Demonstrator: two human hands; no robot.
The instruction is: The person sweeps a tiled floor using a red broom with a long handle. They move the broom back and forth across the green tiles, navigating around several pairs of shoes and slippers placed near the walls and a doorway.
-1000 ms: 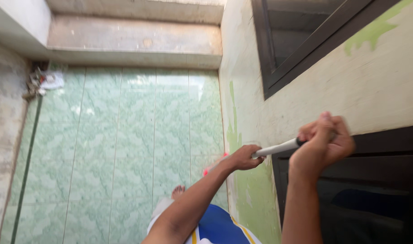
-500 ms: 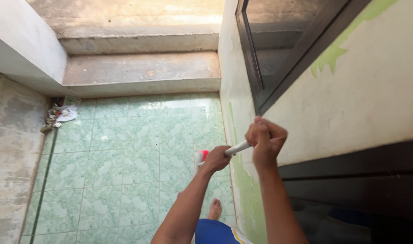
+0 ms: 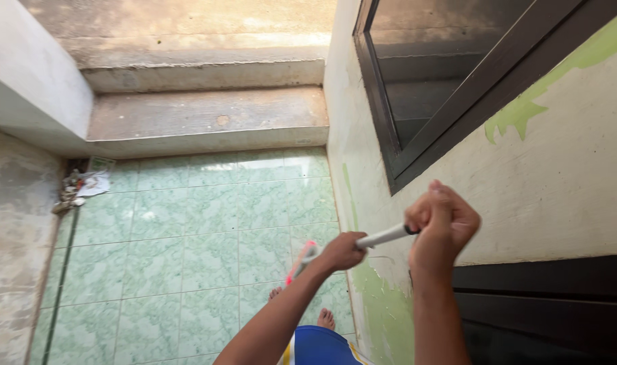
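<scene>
Head cam looks down on a green tiled floor (image 3: 187, 236) with concrete steps (image 3: 207, 115) beyond and a cream wall (image 3: 558, 176) with peeling green paint on the right. Left hand (image 3: 341, 252) and right hand (image 3: 443, 226) both have a closed grip around a white handle (image 3: 383, 237); its red end (image 3: 300, 260) sits low by the wall.

Your left hand (image 3: 341, 253) and right hand (image 3: 442, 226): bare, no gloves, no rings or watch visible. Forearms bare to bottom edge of view, no sleeves showing. Your garment (image 3: 320, 346) at bottom edge: bright blue, with white panel and thin yellow stripe along seam. Your feet (image 3: 325, 318) bare, toes visible, no footwear. Right hand slightly blurred; finer detail unclear.
</scene>
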